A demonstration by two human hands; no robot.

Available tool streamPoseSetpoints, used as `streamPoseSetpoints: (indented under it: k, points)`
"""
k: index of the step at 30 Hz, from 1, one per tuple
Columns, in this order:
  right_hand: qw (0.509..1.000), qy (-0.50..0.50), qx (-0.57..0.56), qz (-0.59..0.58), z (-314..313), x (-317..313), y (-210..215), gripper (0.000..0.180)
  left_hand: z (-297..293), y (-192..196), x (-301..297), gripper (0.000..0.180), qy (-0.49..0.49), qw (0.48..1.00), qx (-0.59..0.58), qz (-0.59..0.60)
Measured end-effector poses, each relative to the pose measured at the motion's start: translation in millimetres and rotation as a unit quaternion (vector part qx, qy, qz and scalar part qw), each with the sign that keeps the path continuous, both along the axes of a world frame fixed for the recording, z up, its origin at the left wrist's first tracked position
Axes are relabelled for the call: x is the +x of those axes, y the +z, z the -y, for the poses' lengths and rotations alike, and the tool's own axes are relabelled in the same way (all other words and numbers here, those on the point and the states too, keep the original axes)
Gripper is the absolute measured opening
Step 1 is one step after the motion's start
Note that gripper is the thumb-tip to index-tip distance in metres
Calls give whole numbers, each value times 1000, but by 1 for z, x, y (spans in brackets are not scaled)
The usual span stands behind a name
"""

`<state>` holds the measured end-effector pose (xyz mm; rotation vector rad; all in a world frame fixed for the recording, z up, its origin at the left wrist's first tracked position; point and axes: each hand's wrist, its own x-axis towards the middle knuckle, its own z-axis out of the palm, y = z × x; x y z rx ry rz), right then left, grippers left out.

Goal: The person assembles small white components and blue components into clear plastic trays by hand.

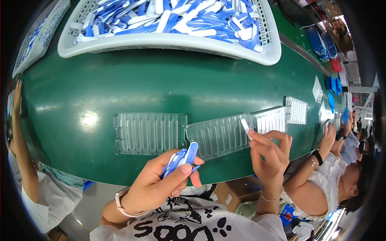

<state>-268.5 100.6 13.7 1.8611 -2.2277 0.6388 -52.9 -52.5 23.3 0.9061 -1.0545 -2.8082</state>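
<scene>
White stick (245, 127) pinched in right hand (270, 154) fingertips, over clear tray (219, 136) (mid-belt), left hand (161, 182) gripping blue/white sticks (181, 158).

Lighting: bright, even, from overhead. Glare: one soft white hotspot on the glossy dark green tabletop (88, 120), left of centre, with fainter sheen streaks across its middle; thin highlights along the ribs of the clear ribbed plastic tray (150, 133). Shadows: weak and diffuse, darkest under the white perforated plastic basket (169, 42). Exposure: blown out at the far right, near the windows. Distortion: strong fisheye; the tabletop's edges bow into arcs, and a black vignette rings the corners. Focus: sharp at centre; softer and smeared toward the rim, especially at far right.
</scene>
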Motion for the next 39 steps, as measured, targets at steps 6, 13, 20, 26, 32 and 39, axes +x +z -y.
streamPoseSetpoints:
  k: [6,13,20,26,32,39]
  points:
    - [983,-15,158,-94,5,26,31,35,3,4,-1,23,-28,998,0,50]
    - [997,-27,60,32,15,33,32,39,-12,2,5,21,-46,993,-88,60]
    - [819,4,0,574,20,53,24,13,-17,3,5,17,-20,996,-79,45]
    - [902,-48,-140,405,22,30,2,16,-20,1,8,17,-6,994,-101,39]
    - [992,52,-36,106,8,9,-12,19,-22,-9,15,22,28,872,-485,-61]
    - [997,42,61,-27,-2,11,-4,20,-23,-16,12,30,73,576,-800,-150]
